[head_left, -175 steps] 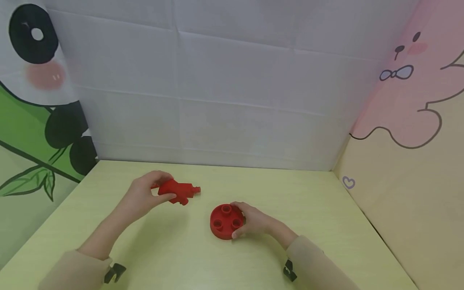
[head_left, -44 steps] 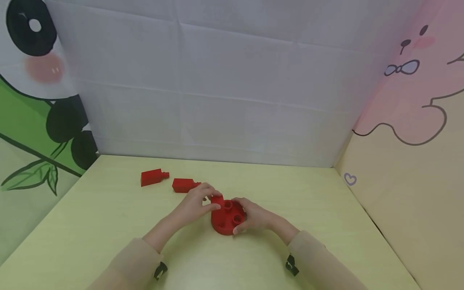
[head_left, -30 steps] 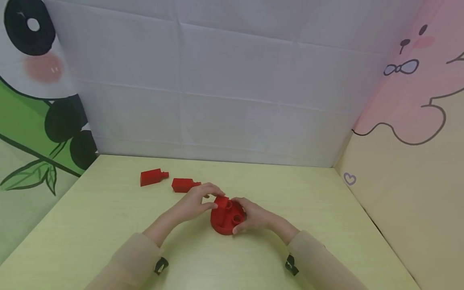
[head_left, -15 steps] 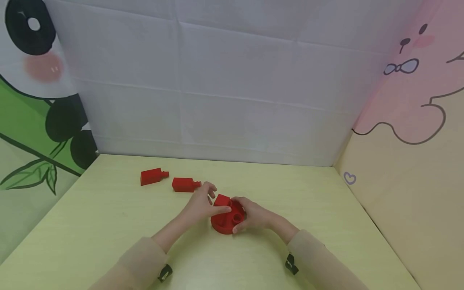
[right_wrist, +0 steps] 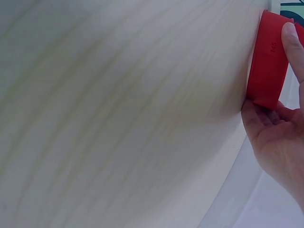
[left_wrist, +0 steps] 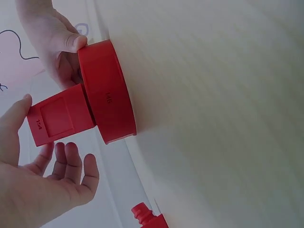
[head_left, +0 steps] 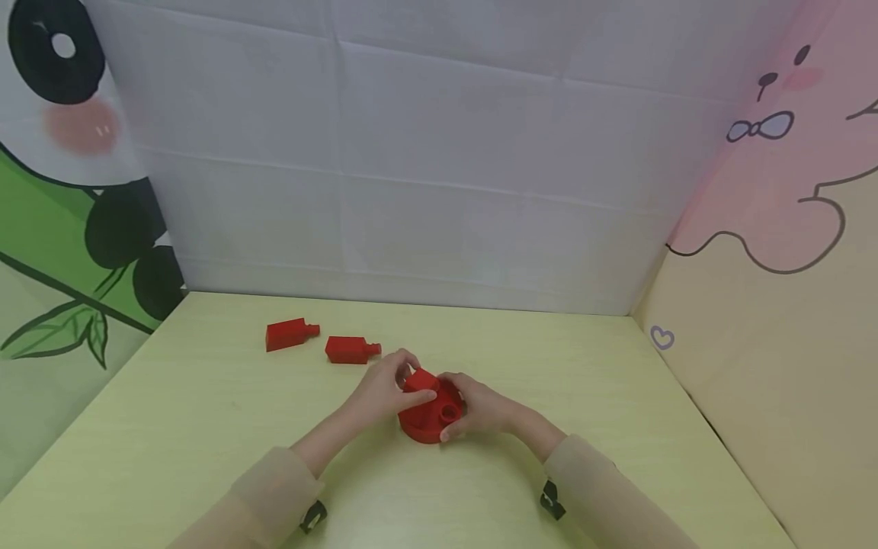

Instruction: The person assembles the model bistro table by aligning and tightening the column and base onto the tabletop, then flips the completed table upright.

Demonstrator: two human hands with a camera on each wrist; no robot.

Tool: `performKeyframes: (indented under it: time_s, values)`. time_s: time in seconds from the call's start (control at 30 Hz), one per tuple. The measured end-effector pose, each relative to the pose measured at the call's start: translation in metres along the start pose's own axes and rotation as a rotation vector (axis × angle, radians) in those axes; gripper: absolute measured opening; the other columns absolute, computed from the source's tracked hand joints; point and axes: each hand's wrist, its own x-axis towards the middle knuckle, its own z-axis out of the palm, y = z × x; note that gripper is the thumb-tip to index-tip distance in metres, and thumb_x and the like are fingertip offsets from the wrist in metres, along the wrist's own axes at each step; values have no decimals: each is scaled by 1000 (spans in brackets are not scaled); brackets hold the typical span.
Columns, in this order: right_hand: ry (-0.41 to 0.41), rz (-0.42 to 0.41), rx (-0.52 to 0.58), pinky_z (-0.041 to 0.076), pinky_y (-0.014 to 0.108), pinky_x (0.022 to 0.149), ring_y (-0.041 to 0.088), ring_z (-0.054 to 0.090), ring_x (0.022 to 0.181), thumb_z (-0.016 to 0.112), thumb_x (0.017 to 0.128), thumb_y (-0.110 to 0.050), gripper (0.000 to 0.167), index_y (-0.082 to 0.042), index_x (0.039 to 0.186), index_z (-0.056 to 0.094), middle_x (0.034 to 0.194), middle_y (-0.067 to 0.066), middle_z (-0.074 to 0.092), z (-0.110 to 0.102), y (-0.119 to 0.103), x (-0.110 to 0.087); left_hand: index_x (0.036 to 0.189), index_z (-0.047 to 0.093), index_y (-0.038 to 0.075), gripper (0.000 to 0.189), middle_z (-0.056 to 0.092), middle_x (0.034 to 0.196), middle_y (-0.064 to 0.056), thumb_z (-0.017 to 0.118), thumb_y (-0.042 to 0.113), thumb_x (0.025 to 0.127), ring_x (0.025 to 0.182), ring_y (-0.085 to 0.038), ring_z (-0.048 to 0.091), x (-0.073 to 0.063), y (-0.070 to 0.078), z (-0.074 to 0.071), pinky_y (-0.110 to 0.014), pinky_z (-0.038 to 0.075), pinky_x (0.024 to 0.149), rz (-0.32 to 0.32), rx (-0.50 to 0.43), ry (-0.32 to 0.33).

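Observation:
A round red base (head_left: pixel 424 435) with raised round sockets lies on the table in the head view. A red rectangular block (left_wrist: pixel 61 114) stands upright on its left side. My left hand (head_left: pixel 380 395) pinches the block's top between thumb and index finger, while its other fingers hang loosely curled beside it in the left wrist view. From the right, my right hand (head_left: pixel 488 409) grips the base's rim, thumb in front and fingers behind. One open socket (head_left: pixel 449 413) shows near the right hand. The block's lower end is hidden where it meets the base.
Two more red blocks lie on their sides at the back left, a farther one (head_left: pixel 286 335) and a nearer one (head_left: pixel 348 350), each with a narrow end; the nearer one's end looks threaded. A pale wall sheet (head_left: pixel 439 191) rises behind the table (head_left: pixel 549 366).
Earlier the left hand held red blocks above the table; two now lie there and one stands on the base. Lately its fingers loosened, shifted round and pinched again, and the block turned. Right hand stayed.

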Motion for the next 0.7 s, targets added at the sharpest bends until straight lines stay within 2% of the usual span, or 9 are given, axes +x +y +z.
performKeyframes:
  time_s: [0.23,0.37,0.6,0.7]
  values:
    - [11,3,3,47,26,91,13,50,113,83,70,-35,87,-10,139,36,125,-2,51,1,1,1,112,62,22,38,55,91,5,77,31,78,86,-15,54,-3,-4,-7,-24,49,63,120,60,-101]
    - [13,7,4,47,26,92,13,50,114,83,70,-35,88,-10,139,35,125,-2,50,1,1,0,118,63,20,40,55,94,6,74,31,81,88,-17,54,-5,-5,-13,-25,49,67,189,67,-155]
    - [17,5,-21,45,29,96,15,48,117,83,70,-37,91,-8,141,34,129,0,49,1,2,0,119,61,20,39,58,105,9,73,27,83,99,-18,56,-7,-9,-24,-41,49,84,260,30,-242]
    - [16,0,-17,45,31,97,17,48,119,83,70,-37,92,-7,142,33,131,2,48,1,2,-1,121,61,22,37,59,113,9,70,23,85,106,-17,55,-7,-11,-28,-41,48,87,283,48,-283]
